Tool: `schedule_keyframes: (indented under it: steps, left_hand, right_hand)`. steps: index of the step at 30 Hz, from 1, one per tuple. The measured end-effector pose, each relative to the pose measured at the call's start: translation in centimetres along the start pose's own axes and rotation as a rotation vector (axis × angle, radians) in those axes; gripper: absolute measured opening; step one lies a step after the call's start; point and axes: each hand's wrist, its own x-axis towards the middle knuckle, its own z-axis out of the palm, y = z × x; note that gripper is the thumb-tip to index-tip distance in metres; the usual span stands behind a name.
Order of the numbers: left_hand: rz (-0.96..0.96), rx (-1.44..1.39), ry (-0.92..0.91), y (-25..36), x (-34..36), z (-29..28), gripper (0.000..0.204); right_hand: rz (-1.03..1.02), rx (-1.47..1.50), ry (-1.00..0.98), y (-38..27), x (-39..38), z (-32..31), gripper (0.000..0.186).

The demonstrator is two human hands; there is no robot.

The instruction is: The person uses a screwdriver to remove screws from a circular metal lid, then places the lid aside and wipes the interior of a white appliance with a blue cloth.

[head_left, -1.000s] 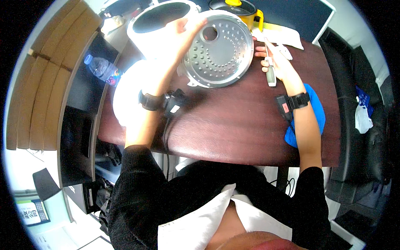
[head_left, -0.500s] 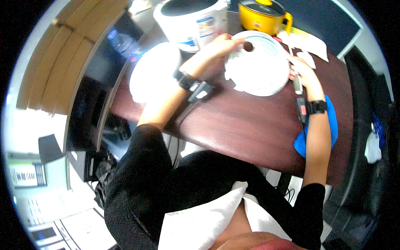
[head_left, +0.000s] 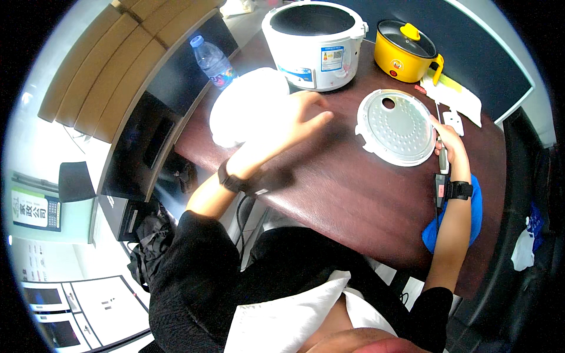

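Note:
A round perforated metal plate (head_left: 395, 126) lies flat on the dark wooden table (head_left: 353, 200). My right hand (head_left: 450, 144) rests at the plate's right edge, shut on a slim grey and black hand tool (head_left: 440, 176) that points back along my wrist. My left hand (head_left: 297, 120) hovers over the table left of the plate with its fingers apart and nothing in it. It is beside a white domed lid (head_left: 244, 106). Both wrists wear black bands.
A white rice cooker (head_left: 312, 41) with no lid stands at the back, with a yellow lidded pot (head_left: 409, 53) to its right. A water bottle (head_left: 213, 59) stands at the back left. White papers (head_left: 459, 100) lie beyond the plate. A blue cloth (head_left: 474, 215) lies under my right forearm.
My left hand held the metal plate up a second ago. The plate now lies on the table, and my left hand has let go and drawn off to the left.

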Motion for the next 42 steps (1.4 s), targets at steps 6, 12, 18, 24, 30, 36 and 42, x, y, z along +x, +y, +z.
schedule_keyframes:
  steps: [6, 12, 18, 24, 30, 36, 42]
  left_hand:
    - [-0.008, 0.116, 0.227, -3.8, -3.1, -2.9, 0.025]
    - [-0.142, 0.089, 0.079, -6.8, -4.3, -2.4, 0.026]
    - [-0.229, 0.029, -0.063, -6.8, -3.8, -3.7, 0.02]
    - [-0.246, 0.105, -0.237, -5.6, -2.8, -6.1, 0.019]
    - [-0.258, -0.079, -0.246, -4.6, 0.3, -7.9, 0.013]
    - [0.02, 0.03, -0.024, -4.4, 6.5, -9.3, 0.022]
    - [0.135, 0.262, 0.34, -8.0, 12.5, -8.3, 0.049]
  right_hand:
    - [-0.001, -0.017, -0.03, -0.1, 0.1, -0.1, 0.05]
    - [0.009, 0.01, -0.033, 0.1, 0.0, -0.4, 0.048]
    - [0.019, 0.004, -0.012, -0.5, -0.3, 0.1, 0.049]
    - [0.063, -0.049, 0.046, -0.3, -0.1, 0.0, 0.048]
    - [0.068, -0.048, 0.031, -0.3, -0.2, -0.1, 0.046]
    - [0.032, -0.043, 0.042, -0.3, -0.5, -0.1, 0.042]
    - [-0.076, -0.106, 0.184, 0.3, 0.0, 0.2, 0.04]
